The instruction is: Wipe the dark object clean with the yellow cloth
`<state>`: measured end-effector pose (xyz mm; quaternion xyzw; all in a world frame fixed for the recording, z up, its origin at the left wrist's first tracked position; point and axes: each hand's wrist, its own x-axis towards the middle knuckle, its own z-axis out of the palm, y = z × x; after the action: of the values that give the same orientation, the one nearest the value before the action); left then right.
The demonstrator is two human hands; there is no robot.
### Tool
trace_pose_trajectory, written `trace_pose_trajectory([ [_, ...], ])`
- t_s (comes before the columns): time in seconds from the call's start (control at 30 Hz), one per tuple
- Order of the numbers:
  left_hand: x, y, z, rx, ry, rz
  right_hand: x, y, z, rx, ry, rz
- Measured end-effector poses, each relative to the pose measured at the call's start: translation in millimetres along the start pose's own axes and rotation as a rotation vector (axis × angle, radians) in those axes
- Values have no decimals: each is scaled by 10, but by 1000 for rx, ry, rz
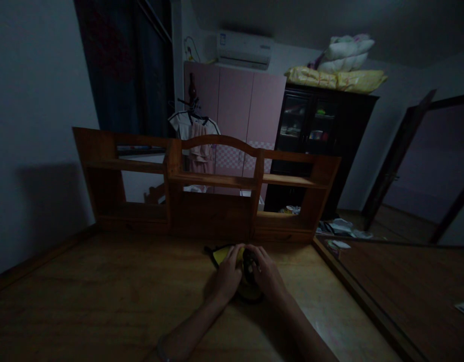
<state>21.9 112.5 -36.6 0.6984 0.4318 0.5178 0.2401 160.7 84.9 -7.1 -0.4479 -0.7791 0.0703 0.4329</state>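
Both hands meet over a small yellow item with dark edging (220, 255), which lies on the wooden tabletop (141, 291). It looks soft, but its exact kind is too dim to make out. My left hand (230, 274) is closed on its yellow part, fingertips near the top. On the other side, my right hand (268, 274) curls around a dark, pale-spotted part (249, 265); whether this is one piece with the yellow item I cannot tell. A dark loop or strap (250, 300) rests on the table just below the hands.
A wooden shelf unit (212, 180) stands along the tabletop's far edge. The wall (35, 125) borders the left, and a raised wooden edge (362, 296) runs down the right. Beyond are a pink wardrobe (235, 100), a dark cabinet (345, 125) and a doorway. The room is dim.
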Motion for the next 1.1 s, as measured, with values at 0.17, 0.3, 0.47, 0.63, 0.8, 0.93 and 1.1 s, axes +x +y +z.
trace_pose_trajectory([
  [0.17, -13, 13, 5, -8, 32, -44, 3, 9, 7, 12, 14, -7],
  [0.3, -15, 48, -2, -6, 35, -61, -3, 4, 0, 47, 33, -2],
  [0.47, -19, 71, -15, 1, 50, -70, -8, -1, -8, 57, 42, 19],
  [0.63, -4, 27, -8, 38, 37, -56, -20, 20, 2, 57, 44, 63],
  [0.8, 8, -25, 14, 61, 40, -61, -28, 36, 12, 49, 43, 91],
  [0.93, 10, -34, 12, 54, 33, -31, -15, -17, -9, 16, 39, 18],
  [1.1, 10, -1, 1, 87, 41, -18, -6, -48, -15, -32, 30, -16],
])
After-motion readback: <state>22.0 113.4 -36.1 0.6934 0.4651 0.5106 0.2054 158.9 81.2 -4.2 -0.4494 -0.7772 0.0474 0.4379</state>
